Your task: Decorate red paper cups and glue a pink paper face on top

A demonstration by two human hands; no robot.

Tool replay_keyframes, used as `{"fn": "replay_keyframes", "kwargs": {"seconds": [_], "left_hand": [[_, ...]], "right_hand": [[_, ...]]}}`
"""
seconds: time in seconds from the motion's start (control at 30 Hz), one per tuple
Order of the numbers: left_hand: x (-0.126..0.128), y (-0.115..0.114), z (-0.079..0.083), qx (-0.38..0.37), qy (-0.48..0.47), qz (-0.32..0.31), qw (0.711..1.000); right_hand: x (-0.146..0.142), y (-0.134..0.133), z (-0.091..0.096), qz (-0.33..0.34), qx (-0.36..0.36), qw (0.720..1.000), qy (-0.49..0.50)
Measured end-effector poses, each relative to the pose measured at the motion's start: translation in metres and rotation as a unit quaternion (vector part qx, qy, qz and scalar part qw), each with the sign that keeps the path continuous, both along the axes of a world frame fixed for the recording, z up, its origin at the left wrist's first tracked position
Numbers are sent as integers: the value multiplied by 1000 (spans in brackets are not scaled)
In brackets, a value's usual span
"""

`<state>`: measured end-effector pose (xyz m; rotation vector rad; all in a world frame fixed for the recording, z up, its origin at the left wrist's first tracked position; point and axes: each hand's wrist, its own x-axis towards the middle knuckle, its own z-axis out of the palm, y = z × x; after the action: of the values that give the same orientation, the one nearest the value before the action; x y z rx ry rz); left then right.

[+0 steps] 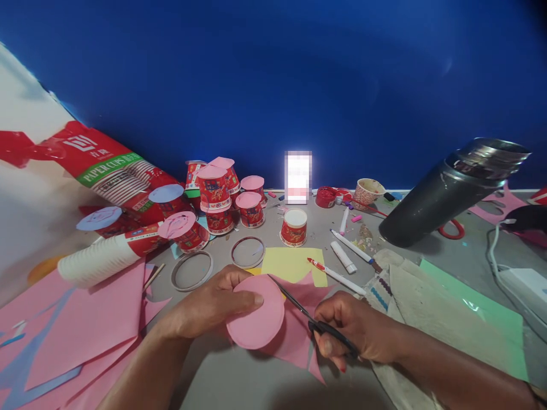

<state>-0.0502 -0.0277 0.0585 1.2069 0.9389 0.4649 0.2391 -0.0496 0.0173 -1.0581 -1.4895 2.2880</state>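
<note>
Between thumb and fingers, my left hand [231, 299] grips a piece of pink paper [254, 324] with a rounded disc shape at its front. My right hand [342, 330] is closed round the black handles of a pair of scissors [294, 299]. The blades lie along the disc's upper right edge, where a ragged pink offcut [294, 339] hangs beside and below it. Just beyond the hands are a yellow sheet [294, 259] and a red-tipped marker [337, 276]. A red paper cup [293, 229] stands upside down behind them.
Several red cups topped with paper discs [213, 191] stand at the back left, near tape rings [192, 270] and a cup stack [98, 256]. Pink sheets [85, 336] cover the left. A dark thermos [440, 193] leans at the right, behind a beige cloth [423, 319].
</note>
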Motion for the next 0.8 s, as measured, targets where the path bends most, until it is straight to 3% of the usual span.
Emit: {"fn": "replay_keyframes", "kwargs": {"seconds": [0.23,0.8], "left_hand": [[-1,1,3,-20,1,47,999],[3,0,3,-9,9,27,1000]], "right_hand": [[0,1,2,-4,-19,1000,12],[2,-2,-7,-11,-11,1000,24]]}}
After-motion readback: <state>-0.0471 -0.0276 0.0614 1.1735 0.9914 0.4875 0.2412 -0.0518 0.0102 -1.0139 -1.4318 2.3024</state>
